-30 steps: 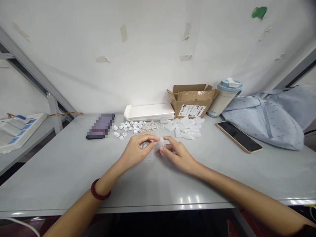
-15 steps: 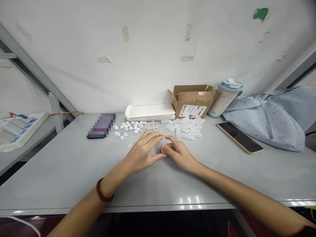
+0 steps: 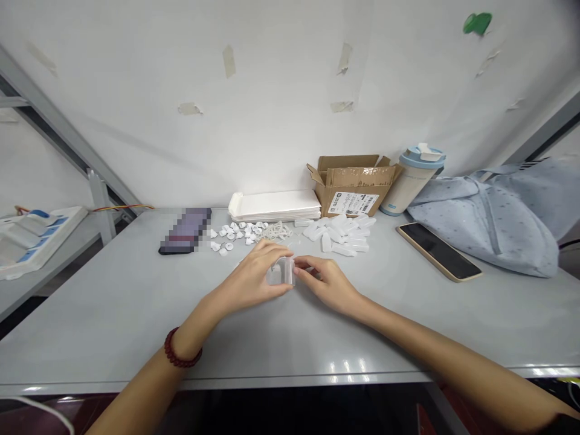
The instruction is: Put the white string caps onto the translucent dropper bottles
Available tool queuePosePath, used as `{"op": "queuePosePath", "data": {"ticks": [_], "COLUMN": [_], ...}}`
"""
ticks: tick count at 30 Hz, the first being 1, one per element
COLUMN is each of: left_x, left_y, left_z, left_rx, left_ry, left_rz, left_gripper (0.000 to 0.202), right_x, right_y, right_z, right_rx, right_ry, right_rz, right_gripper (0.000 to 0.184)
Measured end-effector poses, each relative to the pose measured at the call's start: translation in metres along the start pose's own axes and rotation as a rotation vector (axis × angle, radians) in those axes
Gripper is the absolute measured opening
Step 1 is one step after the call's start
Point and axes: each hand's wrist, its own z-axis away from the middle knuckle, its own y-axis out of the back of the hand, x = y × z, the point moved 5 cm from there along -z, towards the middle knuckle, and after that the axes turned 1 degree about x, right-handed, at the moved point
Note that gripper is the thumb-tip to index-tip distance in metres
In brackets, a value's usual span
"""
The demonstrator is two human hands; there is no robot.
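A small translucent plastic tube (image 3: 290,270) stands upright between my hands, just above or on the tabletop; I cannot tell which. My left hand (image 3: 254,275) grips it, fingers at its top and thumb at its bottom. From the right, my right hand (image 3: 333,283) pinches at its side with thumb and forefinger, the other fingers curled in. Beyond my hands lie small white caps (image 3: 235,229), a heap of white cords (image 3: 277,231) and a pile of similar translucent tubes (image 3: 338,232).
At the wall are a stack of white cartons (image 3: 276,205), an open cardboard box (image 3: 357,181) and a tumbler (image 3: 411,181). A phone (image 3: 438,251) and a pale blue bag (image 3: 489,223) lie on the right. Another phone (image 3: 185,231) is on the left, near a power strip (image 3: 40,238).
My left hand has shifted slightly left and its grip has opened wider around the tube. The tube has moved a little left and shows more fully. My right hand has barely moved.
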Motion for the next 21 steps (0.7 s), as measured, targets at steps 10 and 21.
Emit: {"op": "queuePosePath", "data": {"ticks": [10, 21], "left_x": [-0.0073, -0.0071], "left_y": [-0.005, -0.0073], "left_z": [0.0061, 0.0063], "left_rx": [-0.15, -0.147], "left_ry": [0.11, 0.104], "left_rz": [0.059, 0.074], "left_gripper": [0.054, 0.053], "right_x": [0.0014, 0.0011], "right_y": [-0.0028, -0.0042], "right_z": [-0.0001, -0.0006], "right_rx": [0.008, -0.006], "right_ry": [0.06, 0.083], "right_rz": [0.15, 0.166], "right_gripper": [0.018, 0.016]}}
